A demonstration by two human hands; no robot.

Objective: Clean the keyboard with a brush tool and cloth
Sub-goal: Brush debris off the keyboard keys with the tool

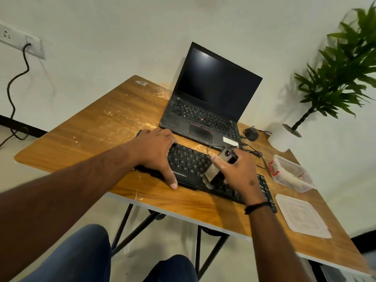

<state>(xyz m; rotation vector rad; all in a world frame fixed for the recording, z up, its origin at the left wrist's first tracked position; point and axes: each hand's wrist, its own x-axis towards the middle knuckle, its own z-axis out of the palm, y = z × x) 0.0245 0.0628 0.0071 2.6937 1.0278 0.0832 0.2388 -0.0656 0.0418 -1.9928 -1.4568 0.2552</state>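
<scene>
Two hands are on the black keyboard (189, 163), which lies across the near middle of the wooden table (91, 135), just in front of the open laptop (207, 102). The left hand (156, 151) lies flat over the keyboard's left end, fingers spread and straight, thumb reaching down past the near edge, pinning it in place. Over on the right, the right hand (238, 169) grips the brush tool (218, 167), fingers curled round its pale body, its dark far end poking out above the knuckles and the bristle end pressed down onto the keys right of centre. A black band sits on that wrist. I cannot make out a cloth for certain. At the right edge of the table there's a clear plastic container (293, 174) with a red clip, its lid (303, 216) lying flat just nearer. A black mouse (251, 134) rests to the right of the laptop, cable trailing. Further right, a leafy plant (341, 74) in a white pot stands by the wall. Far left, a cord hangs from a wall socket (20, 39).
</scene>
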